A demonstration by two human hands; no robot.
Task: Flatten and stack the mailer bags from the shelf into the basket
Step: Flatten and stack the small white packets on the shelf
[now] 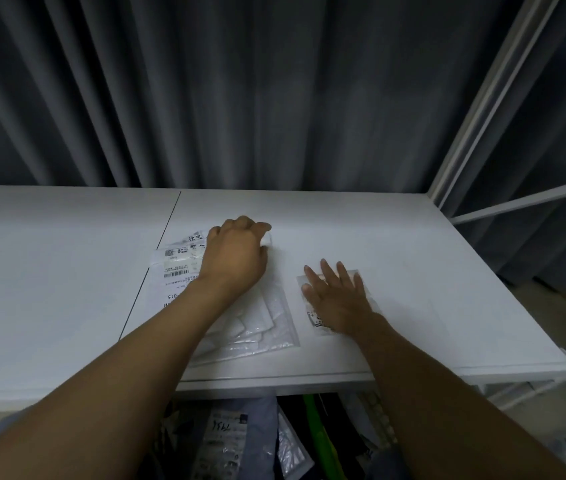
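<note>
My left hand (236, 252) curls round the far edge of the mailer (264, 329) on the shelf (413, 244), while my right hand (338, 299) lies spread flat on a small bag (313, 317); both look light, limp and slippery, so best held by the edges.

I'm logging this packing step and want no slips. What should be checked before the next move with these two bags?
1. left hand grips the large mailer bag by its far edge: ok.
2. right hand lies flat on the small bag: ok.
3. The large mailer bag is flattened: not ok, creases show at its near end.
4. Bags stacked: not ok, they lie side by side on the table.
5. Drop spot found: cannot tell, the clutter under the table is dark.
</note>
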